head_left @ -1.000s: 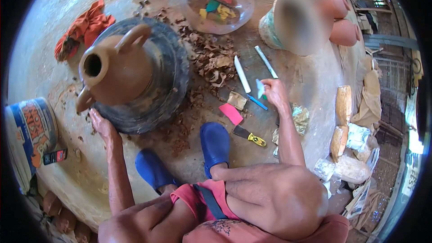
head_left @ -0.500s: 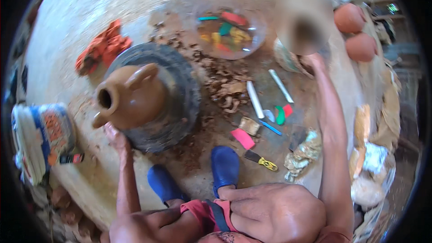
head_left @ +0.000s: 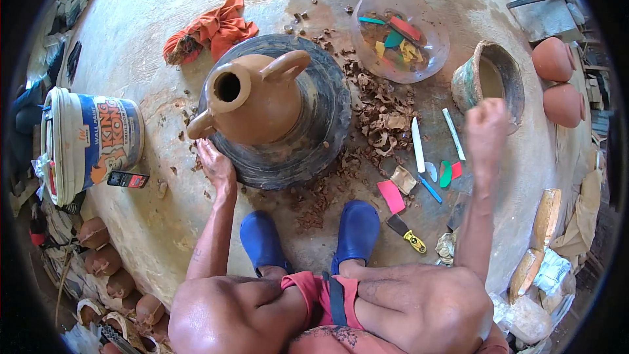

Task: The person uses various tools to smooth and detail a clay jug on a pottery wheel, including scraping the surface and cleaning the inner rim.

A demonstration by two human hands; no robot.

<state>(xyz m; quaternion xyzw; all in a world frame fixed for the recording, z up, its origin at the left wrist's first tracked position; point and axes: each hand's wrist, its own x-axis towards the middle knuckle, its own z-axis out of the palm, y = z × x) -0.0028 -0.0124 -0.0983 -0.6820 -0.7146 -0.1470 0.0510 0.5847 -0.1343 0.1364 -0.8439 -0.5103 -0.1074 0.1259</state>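
Note:
A brown clay jug (head_left: pixel 272 115) with two handles stands on the dark round potter's wheel (head_left: pixel 334 124), its mouth facing up toward me. My left hand (head_left: pixel 216 164) rests at the wheel's near left rim, under one handle, fingers stretched and holding nothing. My right hand (head_left: pixel 488 120) is closed, in front of the near rim of a crusted, worn pot (head_left: pixel 466 84) with murky liquid inside. Whatever that hand may hold is hidden, and it is slightly blurred.
Clay shavings (head_left: pixel 386 115) lie right of the wheel. Beyond them stands a clear basin (head_left: pixel 432 75) of colourful tools. White sticks (head_left: pixel 417 144), a pink piece (head_left: pixel 391 196) and a scraper (head_left: pixel 406 233) lie nearer. An orange cloth (head_left: pixel 219 29), paint bucket (head_left: pixel 111 128) and phone (head_left: pixel 128 179) are leftward.
The view has swung, so everything sits differently in the picture. My right hand, earlier at the worn pot's opening, has drawn back toward me. My left hand stays by the wheel.

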